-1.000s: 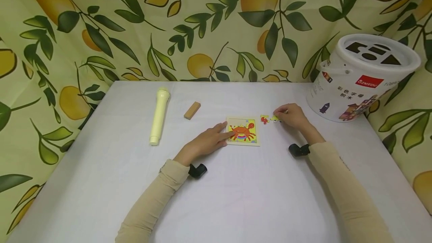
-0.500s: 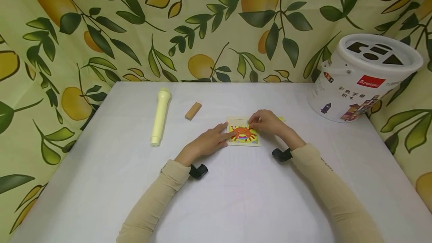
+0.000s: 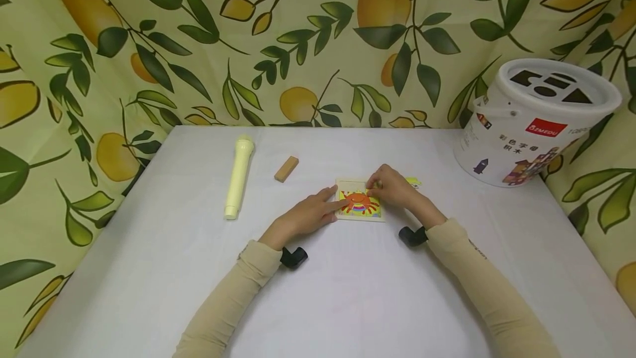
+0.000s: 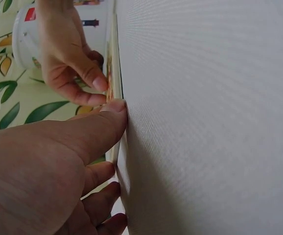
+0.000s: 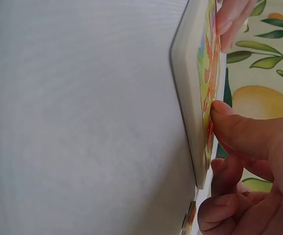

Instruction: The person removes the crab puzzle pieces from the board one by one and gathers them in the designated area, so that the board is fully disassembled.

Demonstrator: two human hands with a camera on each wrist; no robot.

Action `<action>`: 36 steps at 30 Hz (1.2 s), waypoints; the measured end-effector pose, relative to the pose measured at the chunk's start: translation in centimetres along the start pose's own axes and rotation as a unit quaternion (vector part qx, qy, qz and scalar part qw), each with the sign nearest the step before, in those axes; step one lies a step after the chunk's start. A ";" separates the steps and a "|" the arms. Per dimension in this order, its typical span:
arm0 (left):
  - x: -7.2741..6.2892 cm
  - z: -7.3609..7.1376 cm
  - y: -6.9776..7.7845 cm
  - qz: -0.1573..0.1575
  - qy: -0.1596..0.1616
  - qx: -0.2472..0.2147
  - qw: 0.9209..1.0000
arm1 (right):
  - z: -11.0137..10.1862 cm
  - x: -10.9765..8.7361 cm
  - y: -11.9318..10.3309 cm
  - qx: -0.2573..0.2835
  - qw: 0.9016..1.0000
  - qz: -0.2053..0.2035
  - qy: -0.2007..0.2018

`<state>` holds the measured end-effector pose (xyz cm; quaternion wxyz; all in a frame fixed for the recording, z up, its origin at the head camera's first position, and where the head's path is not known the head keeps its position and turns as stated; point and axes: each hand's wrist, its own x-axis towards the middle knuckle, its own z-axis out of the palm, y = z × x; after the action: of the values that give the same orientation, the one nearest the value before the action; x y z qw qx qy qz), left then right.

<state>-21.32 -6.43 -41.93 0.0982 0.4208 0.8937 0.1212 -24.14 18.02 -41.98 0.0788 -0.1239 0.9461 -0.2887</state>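
A small square crab puzzle (image 3: 359,210) with a pale wooden frame lies on the table. The left hand (image 3: 309,213) rests at its left side, index finger stretched over the crab picture and thumb at the near edge, as the left wrist view shows. At the puzzle's upper right, the right hand (image 3: 393,188) pinches a puzzle piece (image 5: 209,139) between thumb and curled fingers, low over the board; the fingers hide most of it. A yellow puzzle piece (image 3: 413,182) lies on the table just beyond the right hand, partly covered by it.
A pale yellow toy microphone (image 3: 239,177) and a small brown wooden block (image 3: 286,169) lie to the left. At the back right stands a white bucket (image 3: 531,126) with shaped holes in its lid. A fruit-patterned curtain (image 3: 318,43) backs the white table (image 3: 348,291).
The right hand has moved left from the loose pieces to the puzzle's upper right corner, bringing a red piece along. The left hand stays on the puzzle. The head view has tilted slightly.
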 end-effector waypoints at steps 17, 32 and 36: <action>0.2 0.3 -0.1 -0.022 -0.019 -0.011 1.000 | -0.2 0.3 -0.2 -0.010 0.999 0.031 0.001; 0.3 0.1 0.2 -0.023 -0.022 -0.016 0.999 | -1.6 0.6 1.8 0.104 0.992 0.073 0.016; 0.3 -0.1 0.3 -0.036 -0.021 -0.023 0.999 | -1.8 1.0 2.1 0.134 0.987 0.090 0.005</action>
<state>-21.31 -6.04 -41.80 0.1307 0.3882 0.9030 0.1298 -25.90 20.41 -41.74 0.1158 -0.0252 0.9065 -0.4052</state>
